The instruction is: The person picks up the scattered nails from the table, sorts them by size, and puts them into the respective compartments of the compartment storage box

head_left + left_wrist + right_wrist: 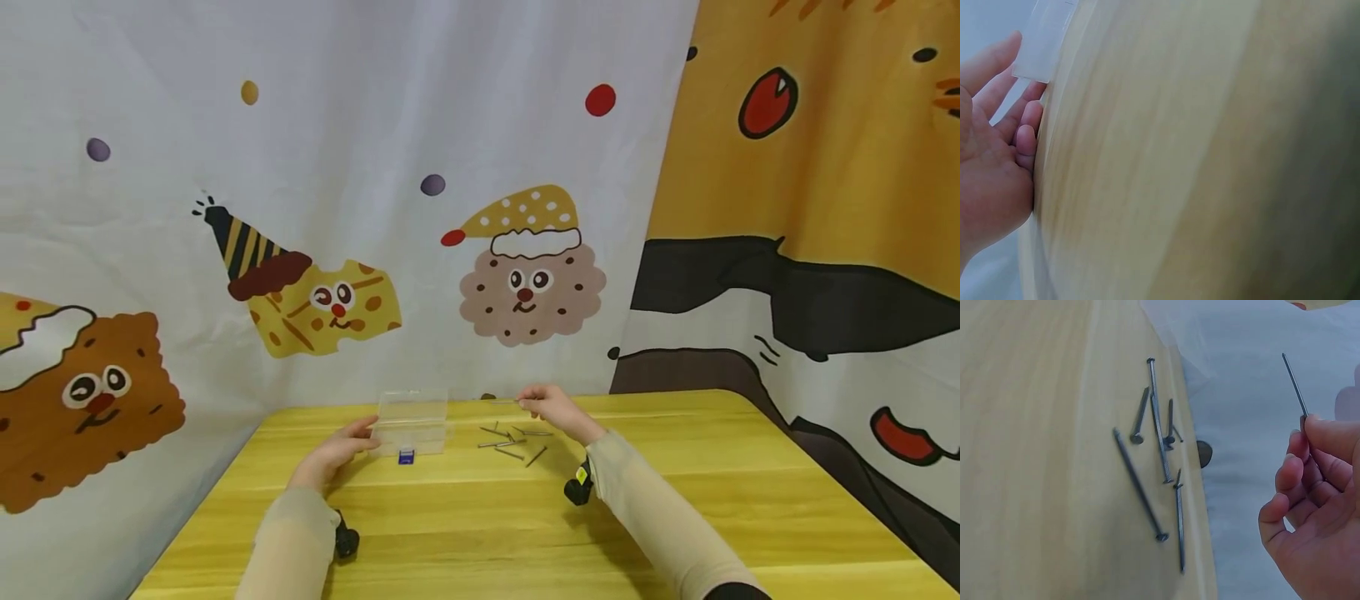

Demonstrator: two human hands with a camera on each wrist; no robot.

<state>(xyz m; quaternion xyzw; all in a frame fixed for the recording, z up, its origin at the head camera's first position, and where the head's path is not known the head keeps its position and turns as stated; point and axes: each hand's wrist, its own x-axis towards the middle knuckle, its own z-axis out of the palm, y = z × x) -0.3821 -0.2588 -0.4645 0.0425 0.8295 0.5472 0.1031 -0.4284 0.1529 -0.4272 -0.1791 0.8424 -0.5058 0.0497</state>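
My right hand (555,408) is raised over the far side of the table, pinching a long thin nail (1294,384) between thumb and fingers. Its point sticks out past the fingertips, and the lower part is hidden in the hand. Several loose grey nails (502,443) lie scattered below that hand, some crossing each other. A clear plastic box (427,442) with its lid (412,406) raised stands left of the nails; a blue latch (406,457) is on its front. My left hand (337,450) rests at the left end of the box, fingers loosely spread against it.
The yellow wood-grain table (450,533) ends just behind the box and nails. Beyond its far edge hangs a white curtain (360,125) printed with cartoon figures, with an orange and black section (825,192) at the right.
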